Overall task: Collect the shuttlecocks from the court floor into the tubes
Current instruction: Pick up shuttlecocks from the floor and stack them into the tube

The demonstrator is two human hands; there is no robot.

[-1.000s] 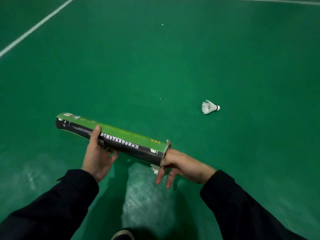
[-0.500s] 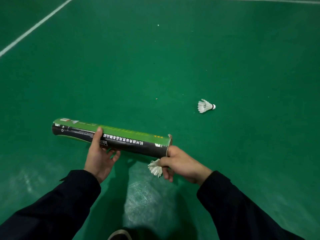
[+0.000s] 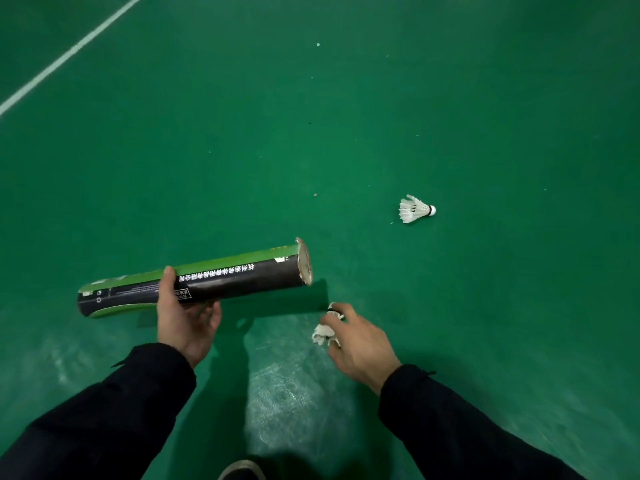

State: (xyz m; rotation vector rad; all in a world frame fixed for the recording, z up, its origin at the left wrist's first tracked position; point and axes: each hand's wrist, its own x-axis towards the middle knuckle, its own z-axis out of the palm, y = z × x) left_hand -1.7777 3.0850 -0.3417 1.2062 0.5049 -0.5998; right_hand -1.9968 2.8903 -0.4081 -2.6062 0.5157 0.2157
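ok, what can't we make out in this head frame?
- Inside of the green-and-black cardboard tube: head view, open end angled away, contents unseen.
- Crumpled white feather shuttlecock in the right hand: fingers cover it, grip unclear.
- Left hand fingers: hidden behind the tube.
- Dark shoe: cut by the bottom edge.

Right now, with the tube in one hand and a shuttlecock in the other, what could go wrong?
The right hand pinches a crumpled shuttlecock beside the tube's frayed open end, not lined up; pushing it in could snag or bend the feathers. The left hand holds the tube nearly level, so anything inside might slide out. Another shuttlecock on the floor could be missed.
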